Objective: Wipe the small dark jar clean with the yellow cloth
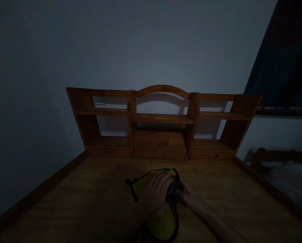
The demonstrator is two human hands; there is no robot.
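A yellow cloth (165, 224) with black edging lies on the wooden desk, a dark loop at its left corner. My left hand (154, 192) rests over the middle of the cloth, its fingers together and curved around a small dark shiny object (171, 191). On the other side, my right hand (189, 195) grips that object's right edge with thumb and fingers. The object's kind is too dark to make out, and both hands partly hide it.
A wooden shelf unit (163, 118) with several compartments stands along the desk's back edge against the wall. A thin dark strand (161, 143) shows in its middle compartment. Raised side rims (270, 192) border the desk (102, 189). A wall socket (99, 100) shows behind the left shelf.
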